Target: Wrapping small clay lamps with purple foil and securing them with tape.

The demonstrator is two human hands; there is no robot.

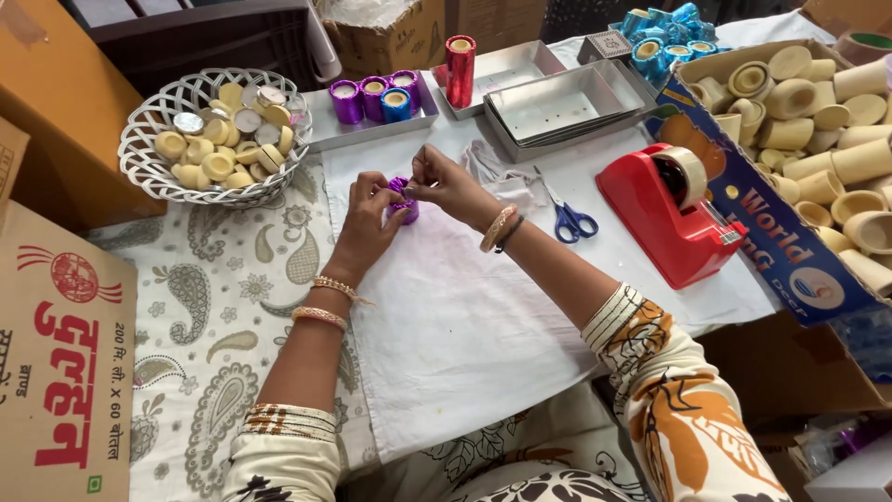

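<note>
My left hand (367, 223) cups the purple foil cup (403, 200) steady mid-cloth, toward the white cloth's (465, 325) far edge; my right hand (446, 183) pinches its foil rim, folding it tight; scissors (567, 216) and tape dispenser (674, 218) lie right, within reach.

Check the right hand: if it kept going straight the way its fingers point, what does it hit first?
The right hand points leftward at the purple foil-wrapped cup, already touching it; the left hand lies just beyond.

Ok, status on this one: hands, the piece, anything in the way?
Left hand and right hand both pinching a small purple foil-wrapped cup above the white cloth. Scissors and red tape dispenser off to the right, clear.
</note>
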